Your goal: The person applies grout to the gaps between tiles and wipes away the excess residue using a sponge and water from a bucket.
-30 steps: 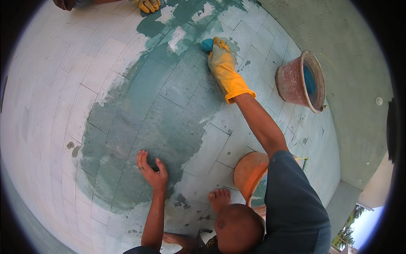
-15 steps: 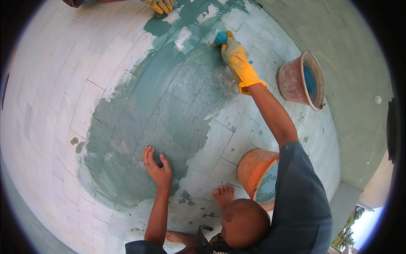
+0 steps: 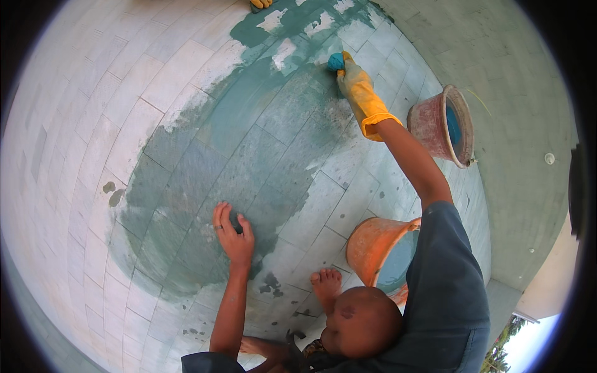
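My right hand [image 3: 357, 90], in a yellow rubber glove with greyish smears, grips a crumpled blue-teal pad or sponge [image 3: 334, 61] against the tiled surface [image 3: 143, 74], at the upper part of a wet, grey-green smeared patch [image 3: 205, 174]. Farther down, my bare left hand [image 3: 234, 239], a ring on one finger, rests on that patch with its fingers apart and bent. Beside my right forearm is a weathered reddish bucket [image 3: 426, 124] holding blue contents. An orange bucket [image 3: 367, 252] of grey-teal liquid stands lower, partly hidden by my sleeve.
Another person's yellow-gloved hand [image 3: 261, 4] shows at the top edge. My bare foot [image 3: 325, 286] and bent knee [image 3: 367, 320] are at the bottom, beside the orange bucket. A grey-green plane [image 3: 516, 112] borders the tiles on the right, with foliage and sky at lower right.
My right hand with the pad has moved rightward. My left hand appears slightly higher in the picture. The other person's gloved hand has mostly left the top of the view.
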